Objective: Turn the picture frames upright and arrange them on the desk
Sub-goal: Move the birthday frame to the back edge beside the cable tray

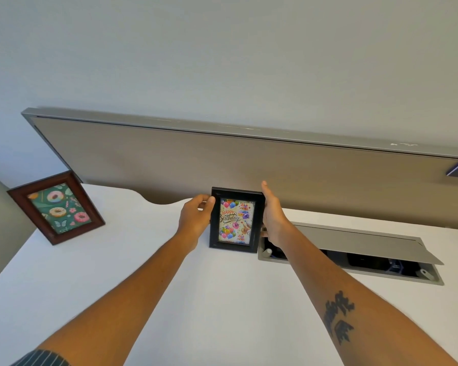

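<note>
A small black picture frame with a "Happy Birthday" balloon picture stands upright on the white desk, near the back panel. My left hand grips its left edge, thumb at the front. My right hand lies flat against its right edge with the fingers straight and pointing up. A brown wooden frame with a doughnut picture stands upright at the desk's far left corner, leaning back.
A grey divider panel runs along the back of the desk. Just right of the black frame an open cable tray with a raised grey lid is sunk into the desk; dark parts and cables show inside.
</note>
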The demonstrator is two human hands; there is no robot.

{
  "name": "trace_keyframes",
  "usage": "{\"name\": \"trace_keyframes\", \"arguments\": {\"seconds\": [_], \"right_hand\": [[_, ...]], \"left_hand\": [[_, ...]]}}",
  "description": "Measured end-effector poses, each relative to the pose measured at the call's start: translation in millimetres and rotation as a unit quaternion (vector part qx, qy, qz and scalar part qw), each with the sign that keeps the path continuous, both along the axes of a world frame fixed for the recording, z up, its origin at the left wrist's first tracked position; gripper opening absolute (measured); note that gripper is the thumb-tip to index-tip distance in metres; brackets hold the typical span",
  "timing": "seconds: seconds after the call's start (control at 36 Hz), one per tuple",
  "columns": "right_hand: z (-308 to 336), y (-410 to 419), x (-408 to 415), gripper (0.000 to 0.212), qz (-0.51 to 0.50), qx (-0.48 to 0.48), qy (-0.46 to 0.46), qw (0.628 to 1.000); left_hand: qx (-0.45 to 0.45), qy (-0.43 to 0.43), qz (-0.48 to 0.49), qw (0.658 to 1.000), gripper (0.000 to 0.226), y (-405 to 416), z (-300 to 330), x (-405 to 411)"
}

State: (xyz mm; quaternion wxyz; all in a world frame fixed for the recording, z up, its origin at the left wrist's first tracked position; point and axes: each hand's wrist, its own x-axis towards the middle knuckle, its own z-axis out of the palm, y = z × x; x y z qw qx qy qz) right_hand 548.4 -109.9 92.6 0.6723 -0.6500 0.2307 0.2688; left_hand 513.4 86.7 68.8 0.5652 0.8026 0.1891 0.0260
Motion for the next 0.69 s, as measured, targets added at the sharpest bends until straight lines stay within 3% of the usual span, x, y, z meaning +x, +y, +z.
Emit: {"name": "trace_keyframes", "arguments": {"seconds": [0.36, 0.47, 0.58, 0.69], "right_hand": [[4, -3, -10, 0.066, 0.005, -0.006, -0.007, 1.000], [6, -3, -12, 0.078, 0.006, -0.013, -0.009, 1.000], [10, -4, -20, 0.072, 0.001, -0.018, -0.026, 0.999], [9, -13, -32, 0.092, -0.031, -0.034, -0.083, 0.995]], "left_hand": [[-0.005, 0.019, -0.002, 1.000, 0.034, -4, 1, -8], [-0.011, 0.020, -0.008, 1.000, 0.032, -4, 1, -10], [0.013, 0.024, -0.012, 1.000, 0.039, -5, 5, -14], [0.054, 0.031, -0.024, 0.998, 0.049, -9, 2, -30]]}}
